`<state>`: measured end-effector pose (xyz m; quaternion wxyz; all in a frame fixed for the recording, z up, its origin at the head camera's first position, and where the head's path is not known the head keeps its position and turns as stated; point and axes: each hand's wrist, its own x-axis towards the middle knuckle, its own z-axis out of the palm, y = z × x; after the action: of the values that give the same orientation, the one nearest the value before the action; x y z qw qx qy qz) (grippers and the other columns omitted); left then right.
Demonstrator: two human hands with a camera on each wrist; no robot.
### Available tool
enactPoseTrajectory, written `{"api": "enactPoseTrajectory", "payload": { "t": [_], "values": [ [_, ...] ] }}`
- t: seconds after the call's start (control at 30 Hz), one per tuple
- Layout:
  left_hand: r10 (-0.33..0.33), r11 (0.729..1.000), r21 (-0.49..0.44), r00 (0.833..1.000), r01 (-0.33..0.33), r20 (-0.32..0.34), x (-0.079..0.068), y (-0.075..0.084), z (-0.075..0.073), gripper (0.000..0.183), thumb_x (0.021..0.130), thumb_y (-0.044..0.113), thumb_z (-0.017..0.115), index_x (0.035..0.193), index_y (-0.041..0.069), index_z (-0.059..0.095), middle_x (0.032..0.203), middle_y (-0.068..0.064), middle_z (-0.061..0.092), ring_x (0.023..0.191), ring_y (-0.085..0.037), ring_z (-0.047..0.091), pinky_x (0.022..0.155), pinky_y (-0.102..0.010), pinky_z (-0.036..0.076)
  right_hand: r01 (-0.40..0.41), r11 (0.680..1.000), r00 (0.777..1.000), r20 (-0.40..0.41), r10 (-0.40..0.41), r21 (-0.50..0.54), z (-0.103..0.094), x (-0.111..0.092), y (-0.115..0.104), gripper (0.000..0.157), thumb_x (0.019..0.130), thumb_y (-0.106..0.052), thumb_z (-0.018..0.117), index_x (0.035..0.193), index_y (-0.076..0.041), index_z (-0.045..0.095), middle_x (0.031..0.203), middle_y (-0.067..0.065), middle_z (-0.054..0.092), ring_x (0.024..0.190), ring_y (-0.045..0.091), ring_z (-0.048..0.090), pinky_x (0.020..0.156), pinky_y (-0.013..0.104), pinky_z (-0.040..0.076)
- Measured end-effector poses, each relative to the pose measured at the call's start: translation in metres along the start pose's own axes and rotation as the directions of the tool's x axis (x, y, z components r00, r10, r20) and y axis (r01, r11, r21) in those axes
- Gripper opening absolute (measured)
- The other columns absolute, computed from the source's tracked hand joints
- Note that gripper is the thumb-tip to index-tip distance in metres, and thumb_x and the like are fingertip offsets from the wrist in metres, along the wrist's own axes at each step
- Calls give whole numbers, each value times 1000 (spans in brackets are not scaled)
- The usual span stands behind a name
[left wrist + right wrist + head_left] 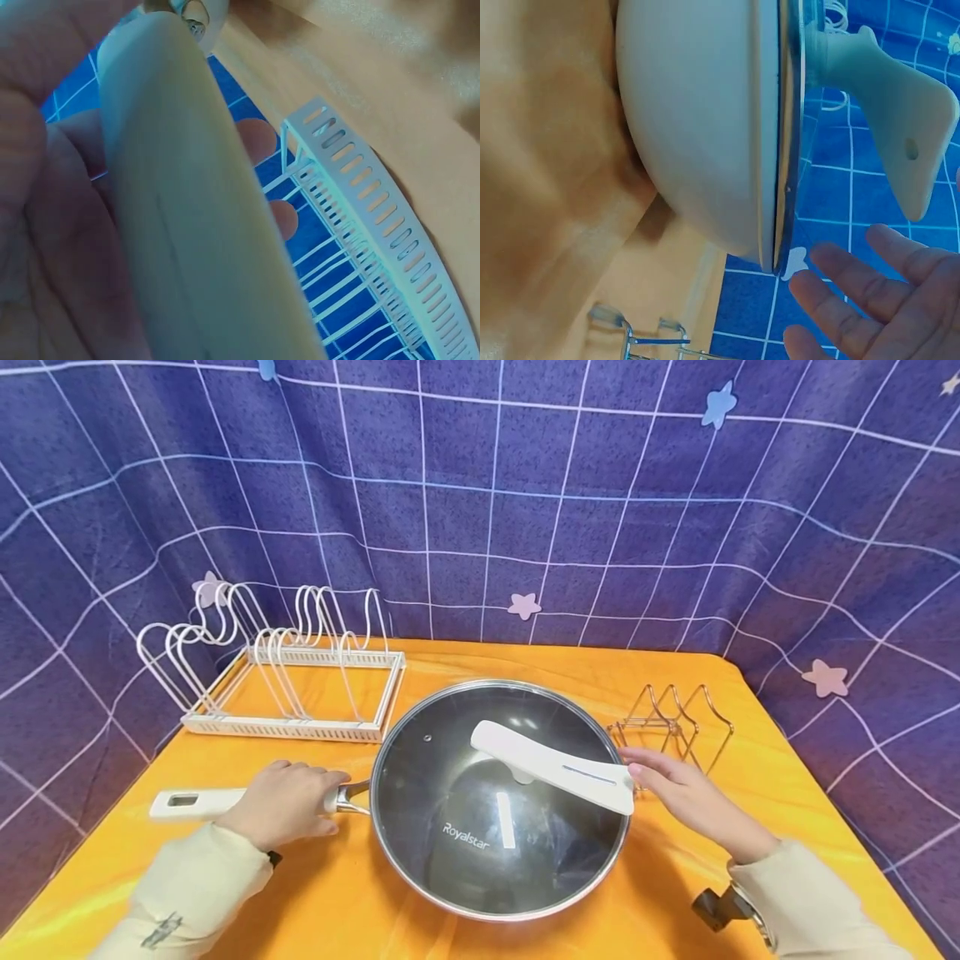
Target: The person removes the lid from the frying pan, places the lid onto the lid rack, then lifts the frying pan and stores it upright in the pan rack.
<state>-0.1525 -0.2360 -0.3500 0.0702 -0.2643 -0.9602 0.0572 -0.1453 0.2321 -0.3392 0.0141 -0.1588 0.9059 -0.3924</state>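
Note:
A white wok (690, 135) stands on the orange cloth, covered by a glass lid (450, 868) marked Royalstar. On top of the lid is a long white lid handle (551, 767), slanting down to the right. My left hand (283, 802) grips the wok's white side handle (195, 803); in the left wrist view, fingers show on both sides of it. My right hand (678, 789) is just beside the right end of the lid handle. In the right wrist view its fingers (840, 311) are spread and apart from the lid handle, holding nothing.
A white wire rack (281, 727) with tall loops stands at the back left. Behind my right hand is a small copper-coloured wire rack (647, 722). A blue gridded curtain (465, 510) with stars hangs behind the orange-covered table (480, 653).

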Motion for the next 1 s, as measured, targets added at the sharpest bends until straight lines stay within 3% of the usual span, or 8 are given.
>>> {"api": "enactPoseTrajectory", "payload": {
  "t": [0.33, 0.53, 0.7, 0.8, 1.0],
  "values": [
    [-15, 997, -70, 996, 21, 89, 3, -3, 7, 57, 56, 38, 88, 104, 15, 66, 76, 11, 61, 68, -15, 59, 67, -44, 48, -48, 998, 997, 62, 45, 40, 8, 6, -5, 42, 101, -24, 51, 132, 3, 55, 123, 21, 63, 111, 33, 60, 90, 48, 50],
    [-27, 997, -67, 997, 32, 79, 7, -4, 12, 54, 59, 34, 87, 104, 12, 68, 79, 6, 67, 71, -18, 63, 67, -45, 49, -47, 999, 997, 69, 45, 15, 9, 12, -13, 41, 99, -29, 53, 130, -2, 59, 117, 14, 67, 108, 26, 59, 91, 44, 47],
    [-36, 994, -98, 997, 42, 66, 8, -4, 14, 39, 59, 33, 87, 85, 17, 61, 68, 12, 57, 61, -14, 56, 59, -41, 47, -12, 1000, 997, 77, 14, -25, 10, 17, -18, 40, 98, -30, 55, 127, -2, 61, 110, 11, 69, 98, 21, 60, 84, 37, 48],
    [-42, 991, -127, 998, 48, 47, 8, -5, 18, 40, 59, 29, 86, 74, 19, 51, 61, 11, 46, 55, -12, 46, 51, -38, 43, 10, 999, 997, 74, -7, -48, 12, 20, -21, 39, 98, -28, 56, 126, -2, 62, 109, 11, 70, 96, 21, 61, 82, 35, 49],
    [-84, 986, -137, 994, 94, 75, 9, -4, 21, 40, 60, 27, 86, 74, 17, 50, 61, 8, 45, 54, -13, 45, 47, -37, 41, 44, 994, 997, 60, -39, -95, 14, 25, -30, 35, 96, -26, 59, 122, -4, 65, 110, 11, 70, 96, 22, 62, 80, 36, 49]
  ]
}}
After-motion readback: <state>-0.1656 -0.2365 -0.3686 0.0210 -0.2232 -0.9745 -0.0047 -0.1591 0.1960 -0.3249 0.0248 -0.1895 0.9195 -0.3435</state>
